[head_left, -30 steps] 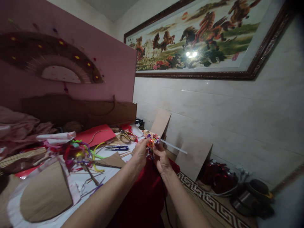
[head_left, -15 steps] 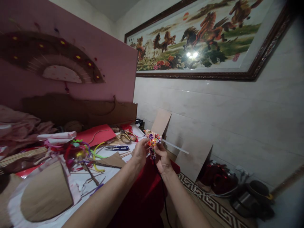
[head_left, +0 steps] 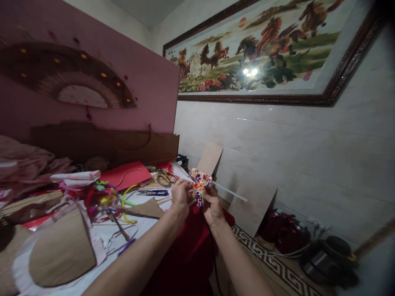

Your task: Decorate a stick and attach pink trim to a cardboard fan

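Observation:
Both my hands are raised over the table's right end and pinch a small, many-coloured patterned piece (head_left: 199, 182). My left hand (head_left: 181, 195) grips its left side with curled fingers. My right hand (head_left: 211, 205) holds its lower right side. A thin white stick (head_left: 230, 192) juts out to the right from behind the piece. A dark cord (head_left: 212, 250) hangs down below my right wrist over a red cloth (head_left: 188, 255).
The table holds blue snips (head_left: 152, 192), gold scissors (head_left: 165, 177), red paper (head_left: 125, 174), coloured pipe cleaners (head_left: 105, 197), bamboo sticks and a brown fan-shaped cutout (head_left: 61, 253). Boards lean on the tiled wall; pots and cables sit on the floor at right.
My hands and the patterned piece have shifted slightly right and down. My left fingers have closed more tightly around its left edge.

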